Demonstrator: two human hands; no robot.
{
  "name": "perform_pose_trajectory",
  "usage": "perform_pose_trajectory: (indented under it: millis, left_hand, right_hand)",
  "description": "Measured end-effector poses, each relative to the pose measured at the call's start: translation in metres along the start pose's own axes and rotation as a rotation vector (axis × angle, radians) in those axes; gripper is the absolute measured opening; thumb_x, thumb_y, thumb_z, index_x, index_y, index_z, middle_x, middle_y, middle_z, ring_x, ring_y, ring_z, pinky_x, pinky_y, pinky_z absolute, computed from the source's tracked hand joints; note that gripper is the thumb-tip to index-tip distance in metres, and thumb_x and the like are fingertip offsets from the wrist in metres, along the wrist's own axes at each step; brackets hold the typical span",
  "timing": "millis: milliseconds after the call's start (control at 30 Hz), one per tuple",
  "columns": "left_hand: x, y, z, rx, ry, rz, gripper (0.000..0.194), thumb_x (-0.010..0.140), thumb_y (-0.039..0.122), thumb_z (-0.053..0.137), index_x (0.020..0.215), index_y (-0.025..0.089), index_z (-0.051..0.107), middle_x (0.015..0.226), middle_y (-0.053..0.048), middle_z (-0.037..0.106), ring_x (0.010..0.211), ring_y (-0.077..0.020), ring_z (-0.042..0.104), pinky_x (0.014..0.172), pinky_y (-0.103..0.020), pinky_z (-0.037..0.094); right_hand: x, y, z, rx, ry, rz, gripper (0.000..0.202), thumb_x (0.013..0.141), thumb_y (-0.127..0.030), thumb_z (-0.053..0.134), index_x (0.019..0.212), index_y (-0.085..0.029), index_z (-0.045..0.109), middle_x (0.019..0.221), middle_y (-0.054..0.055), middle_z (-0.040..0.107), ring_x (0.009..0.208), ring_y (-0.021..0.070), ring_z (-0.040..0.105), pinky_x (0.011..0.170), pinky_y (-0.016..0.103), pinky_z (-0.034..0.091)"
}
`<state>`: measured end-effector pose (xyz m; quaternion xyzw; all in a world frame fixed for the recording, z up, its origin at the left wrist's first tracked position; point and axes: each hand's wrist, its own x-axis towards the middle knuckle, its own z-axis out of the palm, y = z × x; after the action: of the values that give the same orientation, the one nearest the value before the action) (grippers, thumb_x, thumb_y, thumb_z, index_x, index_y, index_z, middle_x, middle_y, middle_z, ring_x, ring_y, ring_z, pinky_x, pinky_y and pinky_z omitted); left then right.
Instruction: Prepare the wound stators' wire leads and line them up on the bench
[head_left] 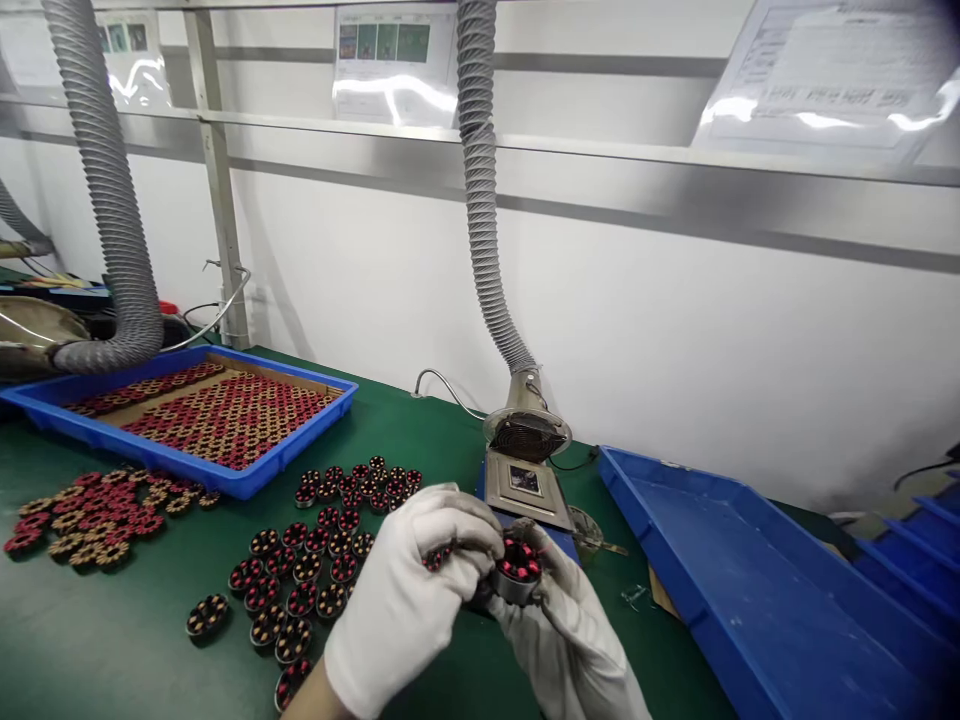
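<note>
Both hands wear white gloves with darkened fingertips. My right hand (562, 620) grips a round motor stator (517, 562) with red coils and a grey metal rim. From the left, the curled fingers of my left hand (420, 590) come up against that stator's edge. Another red-coiled stator (436, 558) shows between my left fingers; whether it is held or lies behind them is unclear. Just beyond the hands stands a solder pot (527, 485) with a square metal top. Several dark-rimmed stators (306, 567) are spread on the green table left of my left hand.
A blue tray (240, 485) at the left carries rows of red and tan stators. A loose cluster of stators (90, 520) lies before it. An extraction hose (484, 200) with a hood (525, 430) hangs over the pot. Another blue tray (735, 570) leans at the right.
</note>
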<state>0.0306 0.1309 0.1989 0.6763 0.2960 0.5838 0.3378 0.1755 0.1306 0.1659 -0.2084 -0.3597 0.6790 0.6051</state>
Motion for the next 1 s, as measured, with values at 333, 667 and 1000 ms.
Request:
perform_pose_trajectory:
  millis: [333, 667, 1000]
  left_hand:
    - [-0.002, 0.007, 0.000, -0.222, 0.115, -0.156, 0.024, 0.075, 0.015, 0.058, 0.095, 0.026, 0.063, 0.101, 0.000, 0.062, 0.100, -0.0168, 0.055, 0.085, -0.022, 0.044]
    - [0.001, -0.021, 0.031, -0.750, 0.404, -0.203, 0.011, 0.068, 0.021, 0.065, 0.077, 0.017, 0.069, 0.085, -0.004, 0.069, 0.084, -0.0179, 0.061, 0.081, -0.023, 0.048]
    - [0.004, -0.016, 0.029, -0.576, 0.445, -0.284, 0.013, 0.060, 0.008, 0.066, 0.069, 0.016, 0.070, 0.071, -0.003, 0.069, 0.067, -0.0139, 0.064, 0.066, -0.016, 0.051]
  right_hand:
    - [0.010, 0.013, -0.011, -0.727, 0.196, -0.871, 0.034, 0.067, -0.012, 0.068, 0.096, -0.025, 0.057, 0.102, 0.005, 0.066, 0.090, 0.0194, 0.064, 0.074, 0.030, 0.055]
    - [0.005, 0.021, -0.005, -1.109, 0.278, -1.317, 0.043, 0.063, 0.001, 0.066, 0.098, -0.019, 0.052, 0.107, 0.008, 0.057, 0.096, 0.0193, 0.059, 0.073, 0.030, 0.052]
    - [0.004, 0.022, -0.007, -1.121, 0.213, -1.303, 0.046, 0.059, 0.004, 0.067, 0.097, -0.018, 0.051, 0.107, 0.009, 0.058, 0.095, 0.0220, 0.059, 0.074, 0.035, 0.052]
